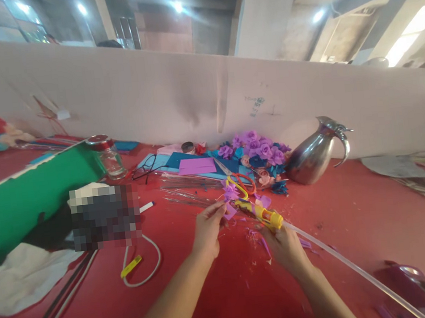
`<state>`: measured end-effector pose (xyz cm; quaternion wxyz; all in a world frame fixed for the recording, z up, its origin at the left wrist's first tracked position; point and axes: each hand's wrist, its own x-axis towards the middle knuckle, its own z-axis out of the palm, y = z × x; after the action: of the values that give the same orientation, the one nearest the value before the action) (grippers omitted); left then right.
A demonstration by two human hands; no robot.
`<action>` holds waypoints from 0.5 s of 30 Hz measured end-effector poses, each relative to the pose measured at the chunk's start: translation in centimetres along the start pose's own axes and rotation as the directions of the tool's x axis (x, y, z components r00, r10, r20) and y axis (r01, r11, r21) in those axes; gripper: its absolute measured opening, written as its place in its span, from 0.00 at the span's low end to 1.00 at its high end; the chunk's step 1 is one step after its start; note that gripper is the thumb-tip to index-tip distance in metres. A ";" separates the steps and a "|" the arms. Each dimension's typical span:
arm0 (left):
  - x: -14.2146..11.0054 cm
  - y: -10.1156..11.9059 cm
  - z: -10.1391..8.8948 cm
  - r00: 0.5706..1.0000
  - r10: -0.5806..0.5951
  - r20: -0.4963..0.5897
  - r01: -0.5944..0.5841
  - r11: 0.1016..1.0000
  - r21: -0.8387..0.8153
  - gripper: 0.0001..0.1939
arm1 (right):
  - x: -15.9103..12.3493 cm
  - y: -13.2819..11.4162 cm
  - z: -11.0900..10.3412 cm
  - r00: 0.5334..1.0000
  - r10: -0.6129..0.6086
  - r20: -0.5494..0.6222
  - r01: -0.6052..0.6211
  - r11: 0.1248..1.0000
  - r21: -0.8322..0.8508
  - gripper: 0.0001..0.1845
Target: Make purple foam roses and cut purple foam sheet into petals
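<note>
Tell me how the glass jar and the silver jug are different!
The glass jar is see-through, but the silver jug is shiny metal that you can't see through. The jar has a red lid on top, while the jug has a big curved handle on its side. The jug also looks bigger and rounder than the jar. Both are on the red table.

"Hands?"

"Left hand (206, 226): fingertips on a small purple paper piece (229, 211). Right hand (287, 245): holding a yellow glue gun (271, 217), long translucent stick (344, 255) running out its back."

"Beyond them?"

"Purple, blue and pink paper flowers (259, 149), heaped on a red tabletop (235, 298). Shiny, handled metal jug (310, 158) beside the heap, upright."
</note>
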<state>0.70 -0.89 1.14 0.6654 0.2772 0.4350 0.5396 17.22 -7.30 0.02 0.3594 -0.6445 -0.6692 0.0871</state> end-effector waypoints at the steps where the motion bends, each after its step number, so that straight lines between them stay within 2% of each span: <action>1: 0.0 0.0 0.0 1.000 0.000 0.000 0.000 1.000 -0.002 0.14 | 0.0 0.0 0.0 1.000 -0.001 -0.001 0.001 1.000 0.001 0.16; 7: 0.1 -0.1 -0.1 1.000 -0.002 -0.007 0.002 1.000 -0.006 0.14 | -0.1 0.0 -0.2 1.000 -0.008 0.008 0.008 1.000 0.002 0.14; 15: 0.0 0.2 -0.1 0.999 -0.049 -0.015 0.048 0.997 -0.055 0.13 | -0.1 0.4 -0.3 1.000 -0.001 0.008 0.002 1.000 -0.007 0.17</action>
<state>0.52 -0.85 1.23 0.6822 0.2438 0.4320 0.5371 17.73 -7.50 -0.01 0.3545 -0.6449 -0.6714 0.0869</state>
